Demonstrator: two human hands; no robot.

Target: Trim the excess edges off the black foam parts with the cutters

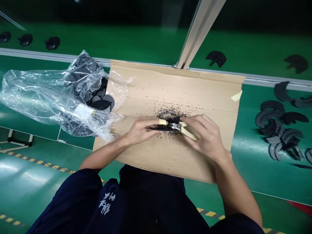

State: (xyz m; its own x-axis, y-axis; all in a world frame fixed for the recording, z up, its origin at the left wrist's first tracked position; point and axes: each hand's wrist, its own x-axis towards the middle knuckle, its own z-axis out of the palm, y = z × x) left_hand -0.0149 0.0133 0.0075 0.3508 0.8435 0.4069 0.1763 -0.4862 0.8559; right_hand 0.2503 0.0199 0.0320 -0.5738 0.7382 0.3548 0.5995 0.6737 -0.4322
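Note:
My left hand (pixel 146 129), its index fingertip wrapped in pale tape, is closed on a thin black plastic part (pixel 159 128) over a cardboard sheet (pixel 136 159). Light-handled cutting pliers (pixel 179 126) are gripped in my right hand (pixel 206 135). Their metal jaws meet the right side of the black part, between my two hands. Around and beneath lie many small black scraps (pixel 170 112), densest just behind the jaws. My fingers hide much of the part.
At left, a clear plastic bag (pixel 44 94) spills black discs (pixel 102 100). Several curved black pieces (pixel 275 115) are heaped on the green table at right. A metal upright (pixel 200 32) rises behind the cardboard, beside a pale tape strip (pixel 237 96).

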